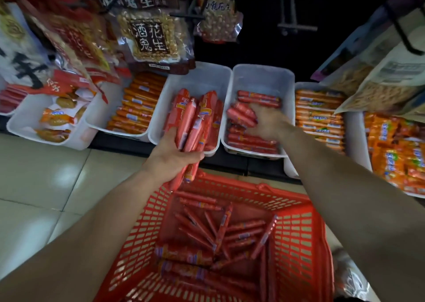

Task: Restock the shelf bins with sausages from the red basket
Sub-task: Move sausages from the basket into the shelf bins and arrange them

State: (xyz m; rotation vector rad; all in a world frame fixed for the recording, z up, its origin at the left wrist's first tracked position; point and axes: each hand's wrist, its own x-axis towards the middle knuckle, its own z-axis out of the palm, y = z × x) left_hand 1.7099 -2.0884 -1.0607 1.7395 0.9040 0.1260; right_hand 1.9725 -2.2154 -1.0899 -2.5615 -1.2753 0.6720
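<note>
The red basket [296,237] stands on the floor in front of me with several red sausages [230,235] lying loose in it. My left hand [172,152] grips a bundle of red sausages [190,122] over the front edge of a white shelf bin [202,76] that holds more of them. My right hand [266,120] reaches into the neighbouring white bin [264,76] and holds a few red sausages [241,115] above the rows stacked there.
More white bins line the low shelf: orange sausages [135,108] to the left, orange packs [319,115] to the right, snack packets [57,115] at far left. Peanut bags [149,37] hang above the bins. Pale floor tiles [46,182] lie at left.
</note>
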